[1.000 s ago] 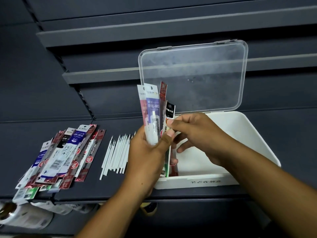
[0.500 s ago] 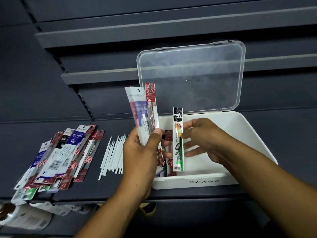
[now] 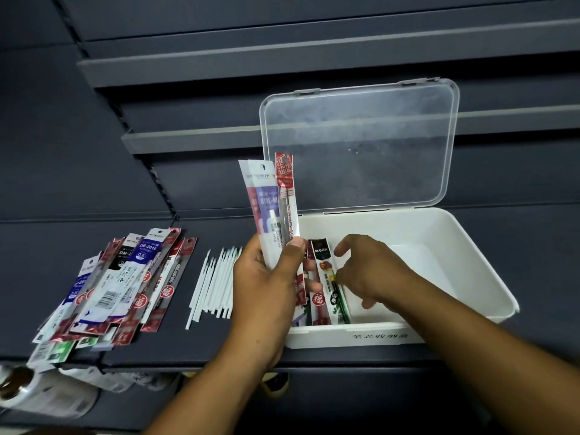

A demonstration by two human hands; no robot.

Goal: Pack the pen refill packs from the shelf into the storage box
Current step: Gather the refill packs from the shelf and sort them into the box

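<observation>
A heap of refill packs (image 3: 125, 277) waits on the shelf (image 3: 47, 246) at far left, loose white refills (image 3: 213, 284) beside it. Your left hand (image 3: 266, 284) has a closed grip on a few upright packs (image 3: 273, 208); keep them squared. Your right hand (image 3: 367, 271), fingers loosely spread, lays a black-topped pack (image 3: 328, 284) in the storage box (image 3: 439, 233); press it flat against its neighbours. Your hand hides the packs beneath.
</observation>
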